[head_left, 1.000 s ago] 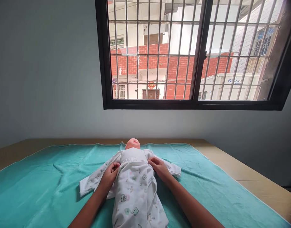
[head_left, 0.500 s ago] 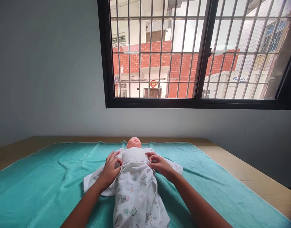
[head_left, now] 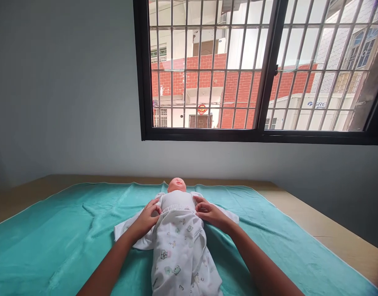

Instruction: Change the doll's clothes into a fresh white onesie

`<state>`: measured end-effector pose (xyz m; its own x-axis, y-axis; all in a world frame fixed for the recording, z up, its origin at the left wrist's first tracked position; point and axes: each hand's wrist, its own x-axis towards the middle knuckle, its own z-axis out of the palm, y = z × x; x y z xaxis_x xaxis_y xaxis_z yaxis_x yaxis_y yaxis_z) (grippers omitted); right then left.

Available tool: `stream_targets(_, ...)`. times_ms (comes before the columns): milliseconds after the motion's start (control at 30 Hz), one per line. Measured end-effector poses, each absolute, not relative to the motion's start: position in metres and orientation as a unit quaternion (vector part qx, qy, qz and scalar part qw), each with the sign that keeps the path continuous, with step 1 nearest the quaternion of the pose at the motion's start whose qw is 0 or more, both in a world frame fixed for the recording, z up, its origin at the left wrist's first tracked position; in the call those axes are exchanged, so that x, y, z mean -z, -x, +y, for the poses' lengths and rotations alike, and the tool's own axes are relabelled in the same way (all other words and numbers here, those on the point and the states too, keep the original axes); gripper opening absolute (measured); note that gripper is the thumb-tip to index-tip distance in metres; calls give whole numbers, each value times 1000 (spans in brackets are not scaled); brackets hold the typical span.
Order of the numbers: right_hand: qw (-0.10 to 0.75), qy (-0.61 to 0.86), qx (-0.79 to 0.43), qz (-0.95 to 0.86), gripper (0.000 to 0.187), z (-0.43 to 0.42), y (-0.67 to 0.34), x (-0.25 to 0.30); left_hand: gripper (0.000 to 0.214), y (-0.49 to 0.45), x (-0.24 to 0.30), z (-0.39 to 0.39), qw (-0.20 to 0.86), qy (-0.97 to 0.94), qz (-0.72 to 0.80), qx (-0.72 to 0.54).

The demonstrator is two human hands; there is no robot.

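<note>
A baby doll (head_left: pixel 177 185) lies on its back on a teal blanket (head_left: pixel 68 230), head toward the window. It wears white printed trousers (head_left: pixel 181 255), and an open white jacket (head_left: pixel 130 232) is spread under it. My left hand (head_left: pixel 148 217) grips the trousers' waistband at the doll's left side. On the other side my right hand (head_left: pixel 209 213) pinches the same waistband. Both sit at the doll's waist, just below its bare white torso (head_left: pixel 176 200).
The blanket covers a wooden table (head_left: pixel 330 234) that stands against a grey wall. A barred, black-framed window (head_left: pixel 259 74) above looks onto a red brick building. The table's right edge runs diagonally at the right.
Both hands have slid up the doll's sides toward its chest, drawing the trousers' waistband higher. The view has shifted a little to the left.
</note>
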<state>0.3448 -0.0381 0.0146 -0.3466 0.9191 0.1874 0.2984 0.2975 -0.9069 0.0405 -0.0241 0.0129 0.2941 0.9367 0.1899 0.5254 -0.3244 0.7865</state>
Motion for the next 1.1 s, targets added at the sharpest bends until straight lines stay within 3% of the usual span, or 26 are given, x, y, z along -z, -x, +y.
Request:
stream_targets(233,370,454,-280,-760,15,-32,-334,-18,9,-50,-2,-12,125,-780,526,-315)
stream_targets(367,327,518,-104,-784,13,-18,-322,-25,13,-56,2,-1,82,-765,553,-320)
stream_targets(500,325,555,-44,-765,16,2,-307,-40,18,-62,4,9,67,-738,582,-336)
stream_targets(800,405,643,-50,-648,21,18,-283,-5,21,-66,15,6,16,-729,592,-343)
stream_targets(900,461,614,-87,-635,20,16,-289,13,20,-66,22,6,-22,-734,582,-350)
stream_targets(1100,517,562,-126,-633,29,19,-295,21,16,-61,27,10,3,-733,563,-381)
